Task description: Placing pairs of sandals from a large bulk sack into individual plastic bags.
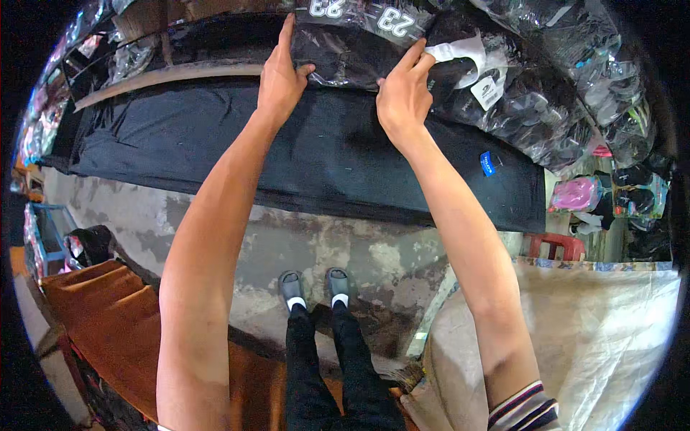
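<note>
A dark item in a clear plastic bag (342, 54), printed with white numerals along its far part, lies at the top middle. My left hand (280, 81) holds its left edge, with the index finger stretched along the side and the thumb on the near corner. At the right edge, my right hand (405, 91) grips it with bent fingers, the thumb near the bottom corner. Just right of that hand are a white strap (453, 51) and a white hang tag (487, 92). The bag's far end runs out of view.
Black cloth (334, 140) covers the long table, with a blue tag (487, 164) on it. Plastic-wrapped goods (528, 118) pile up at right. Behind are a red plastic stool (555, 245), a brown cloth (102, 307) and a pale sheet (604, 323). The floor (372, 253) is patchy concrete.
</note>
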The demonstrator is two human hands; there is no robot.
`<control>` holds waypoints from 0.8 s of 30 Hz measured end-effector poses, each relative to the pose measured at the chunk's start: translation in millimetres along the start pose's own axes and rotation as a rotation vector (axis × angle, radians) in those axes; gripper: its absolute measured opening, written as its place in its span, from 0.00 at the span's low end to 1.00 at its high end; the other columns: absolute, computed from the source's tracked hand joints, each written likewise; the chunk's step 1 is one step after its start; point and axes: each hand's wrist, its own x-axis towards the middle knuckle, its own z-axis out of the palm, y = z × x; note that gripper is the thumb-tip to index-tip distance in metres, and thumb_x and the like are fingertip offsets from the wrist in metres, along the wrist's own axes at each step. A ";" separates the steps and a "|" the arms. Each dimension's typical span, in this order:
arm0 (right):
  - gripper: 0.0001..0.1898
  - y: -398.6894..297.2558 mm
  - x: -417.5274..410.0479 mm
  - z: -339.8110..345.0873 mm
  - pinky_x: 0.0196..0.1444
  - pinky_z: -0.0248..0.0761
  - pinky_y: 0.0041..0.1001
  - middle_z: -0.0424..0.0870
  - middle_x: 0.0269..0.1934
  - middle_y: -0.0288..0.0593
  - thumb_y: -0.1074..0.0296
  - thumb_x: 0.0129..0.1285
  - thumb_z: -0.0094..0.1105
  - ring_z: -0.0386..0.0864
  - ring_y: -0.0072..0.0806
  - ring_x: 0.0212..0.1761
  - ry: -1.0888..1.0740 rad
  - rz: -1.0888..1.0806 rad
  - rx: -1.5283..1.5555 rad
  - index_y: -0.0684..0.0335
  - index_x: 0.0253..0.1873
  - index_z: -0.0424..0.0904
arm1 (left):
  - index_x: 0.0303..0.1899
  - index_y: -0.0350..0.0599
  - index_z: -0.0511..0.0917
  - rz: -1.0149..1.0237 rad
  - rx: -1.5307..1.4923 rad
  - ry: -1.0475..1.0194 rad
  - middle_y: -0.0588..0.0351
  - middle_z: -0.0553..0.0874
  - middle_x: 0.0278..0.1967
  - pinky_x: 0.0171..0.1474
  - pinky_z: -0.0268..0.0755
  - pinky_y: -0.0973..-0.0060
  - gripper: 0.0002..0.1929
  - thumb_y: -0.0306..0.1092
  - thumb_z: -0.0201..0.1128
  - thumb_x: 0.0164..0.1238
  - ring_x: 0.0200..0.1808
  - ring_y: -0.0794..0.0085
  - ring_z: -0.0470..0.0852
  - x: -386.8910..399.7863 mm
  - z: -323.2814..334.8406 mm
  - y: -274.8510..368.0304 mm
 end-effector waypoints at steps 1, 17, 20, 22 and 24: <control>0.39 0.2 -1.7 -3.7 0.39 0.79 0.33 0.61 0.52 0.56 0.76 0.56 0.57 0.74 0.45 0.49 -0.018 -0.007 0.066 0.78 0.67 0.43 | 0.70 0.55 0.42 0.012 -0.018 -0.021 0.32 0.78 0.49 0.53 0.69 0.58 0.48 0.24 0.67 0.52 0.52 0.40 0.75 0.3 -1.4 -0.9; 0.28 -8.5 -208.0 -80.5 0.66 0.51 0.47 0.72 0.51 0.59 0.73 0.58 0.57 0.73 0.50 0.52 -0.573 -0.146 0.697 0.75 0.62 0.58 | 0.60 0.35 0.59 -0.515 -0.572 0.505 0.47 0.72 0.50 0.55 0.65 0.71 0.27 0.29 0.62 0.63 0.48 0.69 0.73 -198.7 -35.3 59.8; 0.29 15.7 -339.9 -122.3 0.52 0.68 0.49 0.64 0.58 0.65 0.67 0.58 0.56 0.73 0.63 0.48 -0.979 -0.275 0.404 0.65 0.64 0.58 | 0.57 0.31 0.64 -0.937 -0.352 0.254 0.37 0.76 0.50 0.54 0.67 0.66 0.24 0.32 0.60 0.62 0.53 0.52 0.76 -357.9 -80.2 92.1; 0.28 56.0 -403.3 -139.3 0.42 0.72 0.49 0.61 0.61 0.63 0.60 0.60 0.54 0.74 0.63 0.45 -1.218 -0.263 0.432 0.61 0.63 0.58 | 0.50 0.33 0.68 -1.167 -0.231 0.106 0.40 0.81 0.43 0.48 0.72 0.65 0.17 0.30 0.57 0.62 0.45 0.54 0.81 -469.8 -118.0 130.4; 0.26 107.1 -457.6 -169.0 0.57 0.64 0.45 0.60 0.61 0.66 0.68 0.59 0.51 0.68 0.58 0.57 -1.126 -0.378 0.122 0.64 0.63 0.61 | 0.44 0.34 0.73 -1.495 -0.251 -0.145 0.44 0.83 0.32 0.45 0.73 0.67 0.14 0.33 0.59 0.60 0.40 0.54 0.83 -570.4 -170.8 159.7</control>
